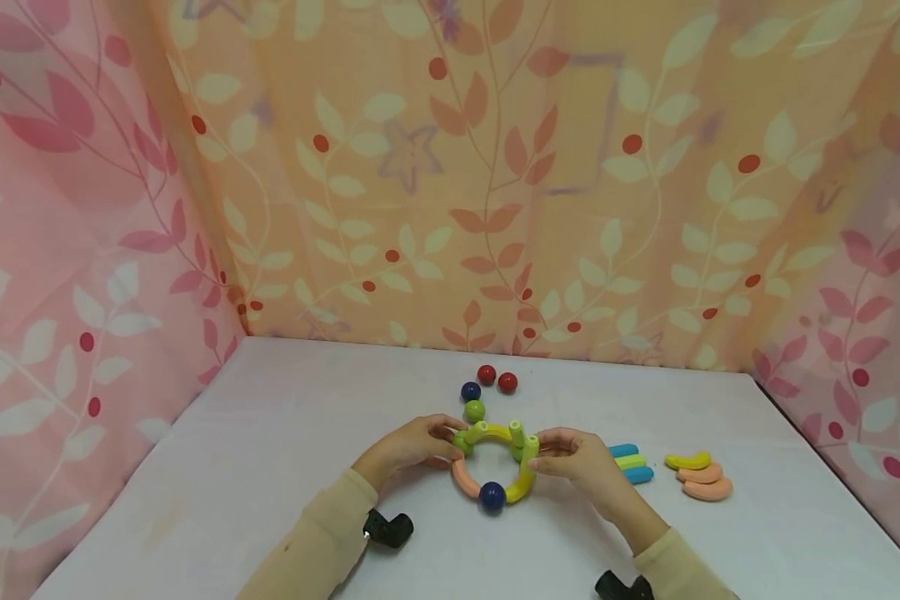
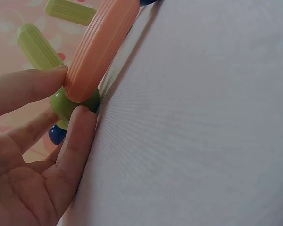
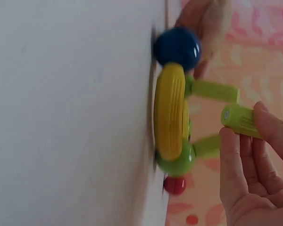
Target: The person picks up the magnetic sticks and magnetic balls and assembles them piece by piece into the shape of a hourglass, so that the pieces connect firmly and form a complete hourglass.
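A ring of curved rods and balls lies on the table. Its pink curved rod (image 2: 104, 47) meets a green ball (image 2: 75, 106) on the left. At the front is a dark blue ball (image 1: 492, 497), then a yellow curved rod (image 3: 170, 113) leading to another green ball (image 3: 176, 163). My left hand (image 1: 416, 446) pinches the left green ball where it joins the pink rod. My right hand (image 1: 581, 458) pinches a short straight green rod (image 3: 241, 120), held apart from the ring. Two more straight green rods, one of them this green rod (image 3: 214, 91), stick up from the ring.
Behind the ring lie a loose light green ball (image 1: 475, 411), a blue ball (image 1: 470, 392) and two red balls (image 1: 507, 383). To the right are blue and green straight rods (image 1: 632, 463), partly behind my right wrist, and yellow and pink curved rods (image 1: 707, 489). Patterned curtains (image 1: 495, 208) border the table.
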Demonstrator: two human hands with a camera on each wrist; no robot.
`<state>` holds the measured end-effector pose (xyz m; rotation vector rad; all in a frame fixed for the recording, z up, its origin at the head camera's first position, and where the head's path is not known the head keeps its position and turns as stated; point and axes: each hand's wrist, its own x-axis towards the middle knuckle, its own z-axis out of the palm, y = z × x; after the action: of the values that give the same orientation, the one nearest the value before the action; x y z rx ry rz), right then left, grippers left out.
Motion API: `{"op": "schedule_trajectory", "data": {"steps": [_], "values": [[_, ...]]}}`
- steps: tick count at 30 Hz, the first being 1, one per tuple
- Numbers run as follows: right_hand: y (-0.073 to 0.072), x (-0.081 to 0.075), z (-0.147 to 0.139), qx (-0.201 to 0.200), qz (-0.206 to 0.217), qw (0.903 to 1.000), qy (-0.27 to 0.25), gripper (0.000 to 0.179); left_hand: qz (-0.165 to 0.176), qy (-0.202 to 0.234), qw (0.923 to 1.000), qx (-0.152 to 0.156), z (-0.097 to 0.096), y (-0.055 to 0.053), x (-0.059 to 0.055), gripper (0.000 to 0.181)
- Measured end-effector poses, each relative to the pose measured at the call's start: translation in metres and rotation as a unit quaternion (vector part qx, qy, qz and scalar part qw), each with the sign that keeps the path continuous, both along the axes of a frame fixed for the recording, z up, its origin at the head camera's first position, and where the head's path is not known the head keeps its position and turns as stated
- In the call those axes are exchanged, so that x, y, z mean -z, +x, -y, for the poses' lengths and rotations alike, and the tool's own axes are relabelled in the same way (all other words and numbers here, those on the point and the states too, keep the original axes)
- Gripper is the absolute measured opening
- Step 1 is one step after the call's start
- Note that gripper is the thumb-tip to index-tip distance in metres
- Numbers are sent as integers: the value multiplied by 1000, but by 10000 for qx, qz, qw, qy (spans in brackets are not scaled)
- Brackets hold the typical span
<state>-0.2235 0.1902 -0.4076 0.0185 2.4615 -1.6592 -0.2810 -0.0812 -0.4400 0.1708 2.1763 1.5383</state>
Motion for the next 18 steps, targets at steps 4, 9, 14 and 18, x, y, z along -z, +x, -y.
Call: {"op": "schedule_trajectory", "data": {"steps": [4, 9, 14, 18], "values": [[5, 1, 16, -80, -79, 9999, 12, 41, -80, 101, 9999, 31, 0, 0, 1, 43], [8, 1, 29, -206, -46, 9998, -25, 39, -147, 266, 9995, 98, 1, -1, 3, 43], [9, 2, 37, -260, -26, 9996, -86, 39, -155, 241, 9995, 128, 1, 0, 2, 43], [10, 4, 41, -321, 100, 9992, -199, 39, -147, 198, 9996, 118, 1, 1, 1, 42]]}}
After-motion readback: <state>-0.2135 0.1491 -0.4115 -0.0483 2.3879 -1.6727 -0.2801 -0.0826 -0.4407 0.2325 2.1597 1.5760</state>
